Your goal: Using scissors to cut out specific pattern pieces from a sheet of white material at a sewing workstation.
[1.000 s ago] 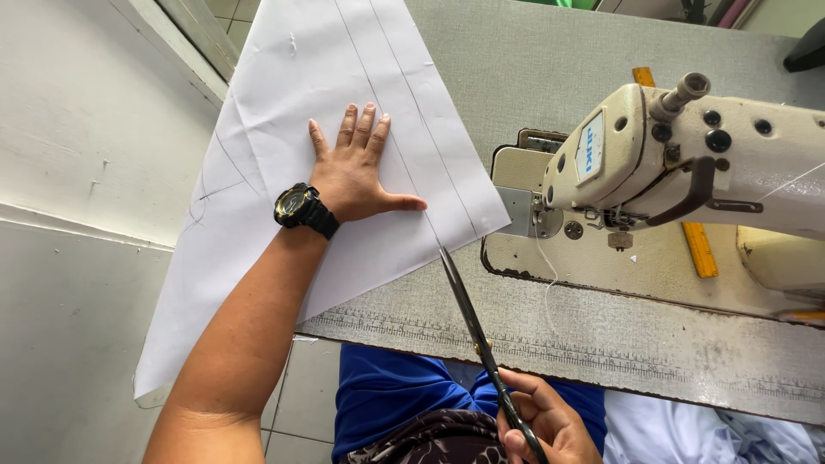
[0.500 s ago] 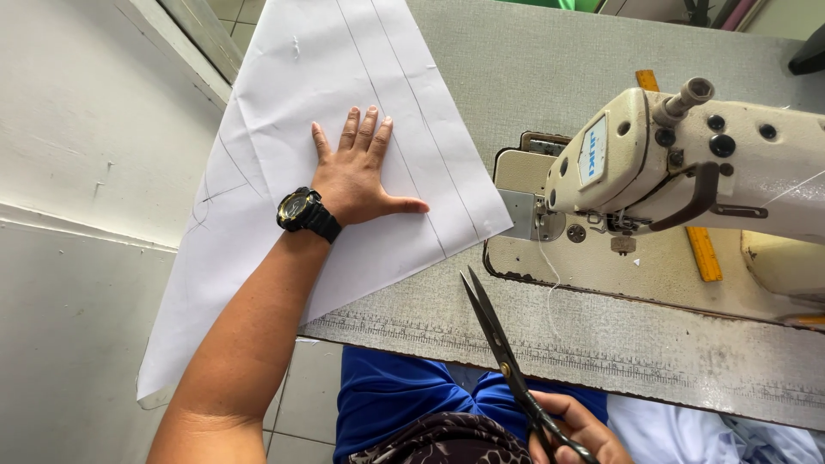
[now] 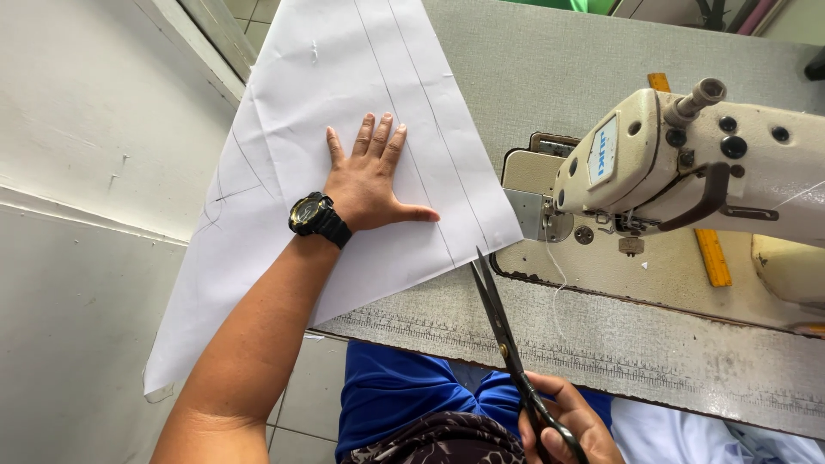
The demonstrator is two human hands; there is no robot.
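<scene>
A large white paper sheet [image 3: 344, 103] with ruled pencil lines lies over the left part of the grey sewing table [image 3: 533, 60] and hangs off its near edge. My left hand [image 3: 371, 179], with a black watch on the wrist, presses flat on the paper, fingers spread. My right hand [image 3: 563, 423] grips the handles of long black scissors [image 3: 497, 314] at the table's near edge. The blades are slightly apart and their tips point at the paper's lower right edge, just short of it.
A cream industrial sewing machine [image 3: 687, 163] stands at the right, its needle plate [image 3: 537, 215] just beyond the paper's corner. A yellow ruler [image 3: 711, 253] lies under the machine arm. A grey-white wall [image 3: 86, 172] runs along the left. White cloth [image 3: 687, 438] sits at bottom right.
The scissors have drawn back from the paper's edge toward me and shifted right, and their blades have parted slightly. My left hand has stayed flat on the paper.
</scene>
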